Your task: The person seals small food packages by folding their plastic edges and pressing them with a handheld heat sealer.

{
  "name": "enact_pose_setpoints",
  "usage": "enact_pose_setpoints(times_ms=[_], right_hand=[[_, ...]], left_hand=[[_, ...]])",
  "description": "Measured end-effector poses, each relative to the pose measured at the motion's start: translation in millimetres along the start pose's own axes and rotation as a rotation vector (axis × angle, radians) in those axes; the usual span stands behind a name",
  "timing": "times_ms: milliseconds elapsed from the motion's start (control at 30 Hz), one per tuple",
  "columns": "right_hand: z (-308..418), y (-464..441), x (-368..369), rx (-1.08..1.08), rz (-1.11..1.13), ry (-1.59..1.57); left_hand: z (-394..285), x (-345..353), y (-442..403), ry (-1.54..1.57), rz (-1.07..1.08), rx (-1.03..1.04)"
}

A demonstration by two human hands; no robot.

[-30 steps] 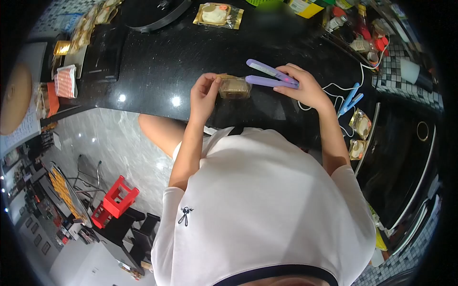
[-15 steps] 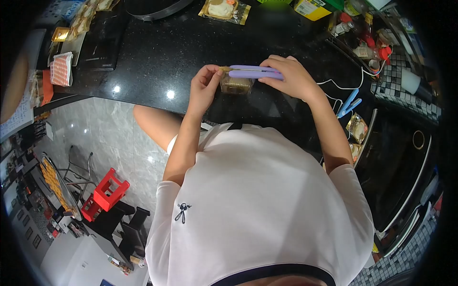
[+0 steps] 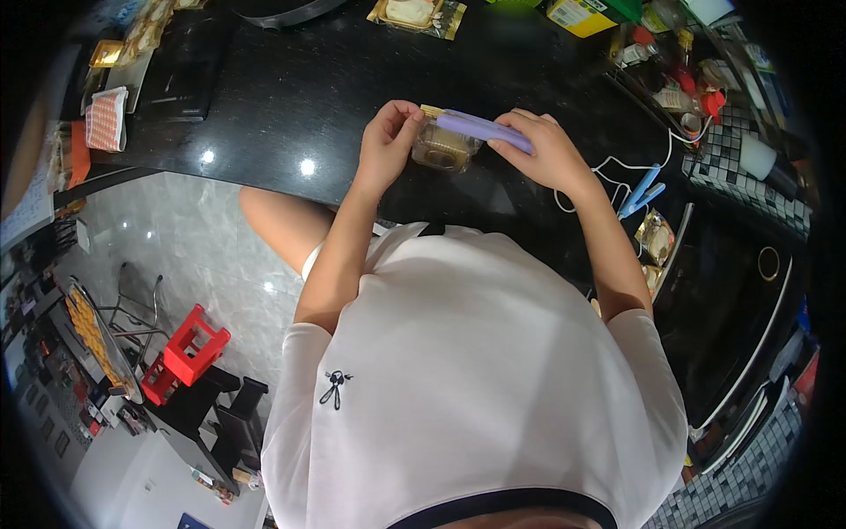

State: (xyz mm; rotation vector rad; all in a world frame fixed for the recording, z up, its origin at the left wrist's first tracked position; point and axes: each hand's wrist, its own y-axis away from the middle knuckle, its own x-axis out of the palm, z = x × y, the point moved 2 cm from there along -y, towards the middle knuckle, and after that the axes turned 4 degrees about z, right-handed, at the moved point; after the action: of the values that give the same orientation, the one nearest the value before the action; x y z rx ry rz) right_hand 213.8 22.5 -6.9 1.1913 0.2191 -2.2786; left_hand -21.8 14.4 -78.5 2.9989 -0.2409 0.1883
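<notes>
My right hand (image 3: pixel 546 150) is closed around the handle end of a purple hand-held bag sealer (image 3: pixel 471 126), a long two-armed clamp. Its other end lies across the gold-coloured top edge of a clear plastic bag (image 3: pixel 445 148). Inside the bag sits a clear tray with brownish contents, which I cannot make out. At the bag's upper left corner, the thumb and fingers of my left hand (image 3: pixel 390 137) pinch the gold edge. Both hands are over the black counter, close to its front edge.
A packed tray in a gold-trimmed bag (image 3: pixel 419 16) lies at the back, near a dark pan (image 3: pixel 286 13). Rightward are a blue clamp (image 3: pixel 641 194), a white cable (image 3: pixel 608 163) and more packets (image 3: pixel 655 238). A red-checked packet (image 3: pixel 107 119) stands left. Red stools (image 3: pixel 196 344) are on the floor.
The purple sealer has tilted, its left end now higher than its right, and has shifted slightly right along with the bag. Both hands keep their hold.
</notes>
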Motion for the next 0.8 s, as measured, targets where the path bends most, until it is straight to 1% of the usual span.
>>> enact_pose_setpoints(times_ms=[133, 233, 433, 633, 700, 800], right_hand=[[-10.4, 10.0, 4.7, 0.006, 0.013, -0.161], [-12.4, 14.7, 2.5, 0.011, -0.001, -0.175], [-3.4, 13.4, -10.0, -0.021, -0.040, 0.004], [-1.9, 14.7, -9.1, -0.025, -0.021, 0.021], [0.5, 17.1, -10.8, -0.019, -0.012, -0.039], [1.1, 14.6, -10.9, -0.030, 0.008, -0.055]], left_hand=[[-0.3, -1.2, 0.3, 0.001, -0.007, 0.000], [2.8, -2.3, 1.0, 0.043, 0.000, -0.003], [3.6, -3.0, 1.3, 0.036, 0.006, 0.005], [3.1, -1.5, 4.1, 0.041, -0.008, -0.004], [3.5, -1.1, 4.0, 0.067, -0.001, -0.003], [1.7, -1.3, 4.7, 0.048, 0.050, 0.001]])
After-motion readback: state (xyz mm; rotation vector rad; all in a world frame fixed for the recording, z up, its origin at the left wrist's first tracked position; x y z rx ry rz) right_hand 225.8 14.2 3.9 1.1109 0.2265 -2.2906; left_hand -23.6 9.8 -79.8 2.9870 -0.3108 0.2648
